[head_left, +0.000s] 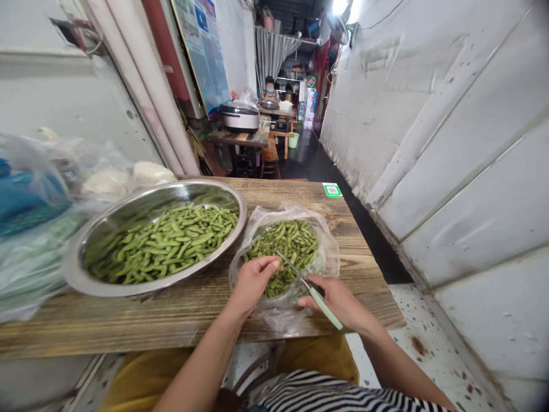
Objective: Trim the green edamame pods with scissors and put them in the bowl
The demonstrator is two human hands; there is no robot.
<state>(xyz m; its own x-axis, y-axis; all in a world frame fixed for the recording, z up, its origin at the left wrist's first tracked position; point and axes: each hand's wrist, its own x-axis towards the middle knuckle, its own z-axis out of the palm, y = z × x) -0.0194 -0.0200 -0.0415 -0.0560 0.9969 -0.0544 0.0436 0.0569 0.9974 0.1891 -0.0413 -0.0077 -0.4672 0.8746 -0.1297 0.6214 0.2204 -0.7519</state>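
Observation:
My right hand (pixel 332 297) is wrapped around scissors (pixel 306 281) with a pale green handle, their blades pointing up and left. Close to the scissor tips, my left hand (pixel 256 279) is closed in a pinch on an edamame pod, mostly hidden by the fingers. Both hands are over a clear plastic bag (pixel 328 243), spread open on the table and filled with green edamame pods (pixel 295 237). To the left stands a wide steel basin (pixel 156 289) holding many more pods (pixel 180 240).
Plastic bags (pixel 34 252) with blue and green contents crowd the left end of the wooden table (pixel 193 320). A QR-code card (pixel 331 190) lies at its far right corner. Farther back are a cooker (pixel 240 116) on another table, a bench (pixel 270 151) and a seated person (pixel 270 94).

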